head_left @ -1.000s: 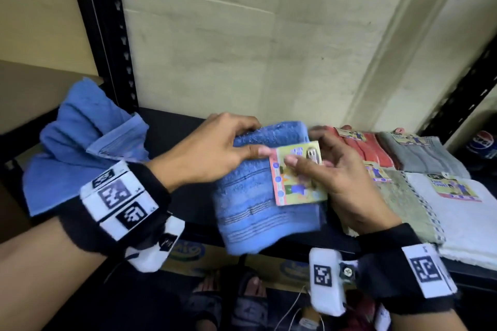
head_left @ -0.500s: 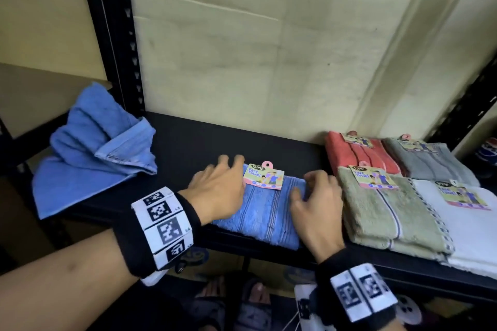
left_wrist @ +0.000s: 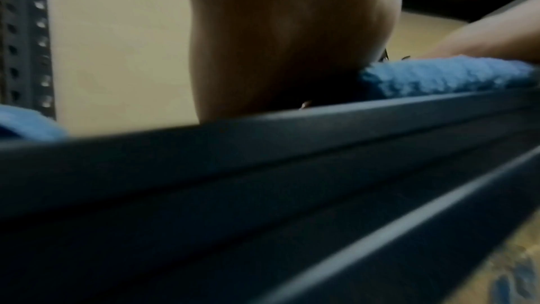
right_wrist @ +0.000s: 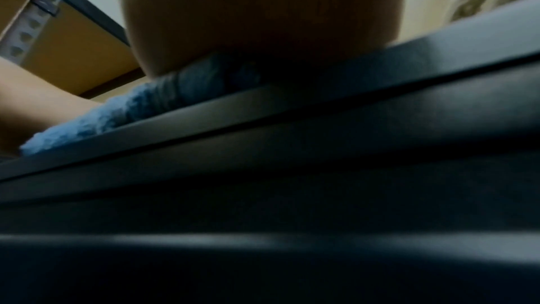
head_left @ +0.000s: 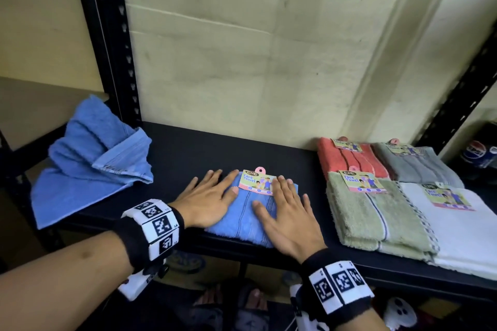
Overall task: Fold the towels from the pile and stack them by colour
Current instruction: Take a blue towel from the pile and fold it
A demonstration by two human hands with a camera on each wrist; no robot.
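Observation:
A folded blue towel (head_left: 244, 216) with a paper label (head_left: 256, 181) lies flat on the black shelf (head_left: 215, 153). My left hand (head_left: 208, 197) lies flat, fingers straight, across the towel's left edge and the shelf. My right hand (head_left: 287, 212) presses flat on the towel's right half. An unfolded blue towel (head_left: 88, 158) sits crumpled at the shelf's left end. In the left wrist view the blue towel (left_wrist: 444, 75) shows under my palm (left_wrist: 292, 38). In the right wrist view the blue towel (right_wrist: 116, 112) is squeezed under my palm (right_wrist: 263, 13).
Folded red (head_left: 347, 158), grey (head_left: 419, 166), green (head_left: 371, 212) and white (head_left: 465, 231) towels lie side by side at the shelf's right end. A black upright post (head_left: 107, 43) stands at the back left. A soda bottle (head_left: 478, 152) stands at far right. Feet in sandals (head_left: 231, 303) show below.
The folded blue towel went from held in the air to lying on the shelf. Both hands let go and now lie flat on it with straightened fingers.

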